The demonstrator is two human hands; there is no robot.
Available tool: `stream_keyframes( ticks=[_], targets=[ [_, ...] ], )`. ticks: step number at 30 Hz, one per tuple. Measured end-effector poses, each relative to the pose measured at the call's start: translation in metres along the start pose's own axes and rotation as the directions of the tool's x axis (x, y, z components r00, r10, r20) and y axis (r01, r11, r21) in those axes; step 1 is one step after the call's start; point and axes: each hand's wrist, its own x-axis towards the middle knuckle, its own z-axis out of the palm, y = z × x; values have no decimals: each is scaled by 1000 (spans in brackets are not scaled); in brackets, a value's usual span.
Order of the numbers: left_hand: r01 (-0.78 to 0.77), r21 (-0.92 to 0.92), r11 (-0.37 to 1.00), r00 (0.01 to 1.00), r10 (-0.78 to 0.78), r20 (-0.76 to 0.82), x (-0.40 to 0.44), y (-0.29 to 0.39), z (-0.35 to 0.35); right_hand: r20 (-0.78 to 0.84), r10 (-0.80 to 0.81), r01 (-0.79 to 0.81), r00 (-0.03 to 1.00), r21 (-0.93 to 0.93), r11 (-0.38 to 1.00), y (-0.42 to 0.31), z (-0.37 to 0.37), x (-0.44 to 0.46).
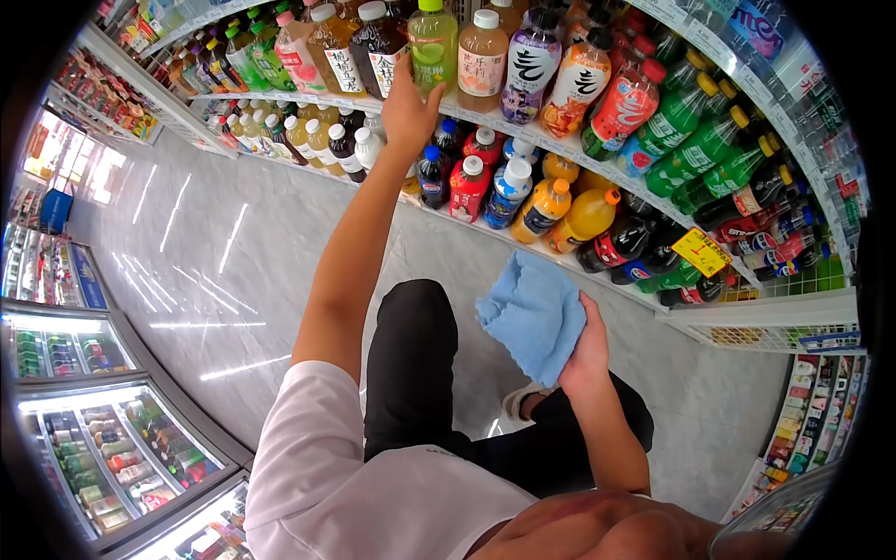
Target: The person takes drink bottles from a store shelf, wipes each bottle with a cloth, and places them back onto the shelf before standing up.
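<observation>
My left hand (411,110) is stretched up to the upper shelf. Its fingers and thumb close around the lower part of a green drink bottle (432,42) with a bright green cap, which stands upright in the front row. A dark bottle (379,47) with a white label is just left of that hand, and a peach-coloured bottle (481,61) is to its right. Lower down, in front of the bottom shelf, my right hand (586,350) holds a folded light blue cloth (534,317) by its right side.
Bottles crowd both shelf levels, including an orange drink bottle (541,210) on the bottom one. A yellow price tag (702,252) sticks out at the right. Grey shiny floor (205,224) lies before the shelves. Lit glass-door coolers (121,457) stand at lower left.
</observation>
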Motion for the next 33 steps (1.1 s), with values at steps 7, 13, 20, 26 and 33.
stream_keyframes(
  ticks=[7, 13, 20, 26, 33],
  targets=[
    [-8, 9, 1000, 999, 7, 52, 1, 4, -5, -21, 0, 0, 1000, 4, 1000, -1, 5, -3],
    [14, -19, 1000, 998, -13, 58, -1, 7, -7, -3, 27, -27, 1000, 15, 1000, 2, 2, -3],
    [-64, -170, 983, 994, 48, -97, -7, 2, -3, 3, 40, -40, 999, -2, 999, 2, 10, -5],
    [-78, -108, 991, 983, 59, -173, -118, 5, -20, 8, 29, -29, 1000, -20, 999, 0, 9, -3],
    [137, 560, 817, 194, -576, 794, -266, -32, -32, -42, -8, 8, 999, 1, 1000, -3, 15, -6]
  ],
)
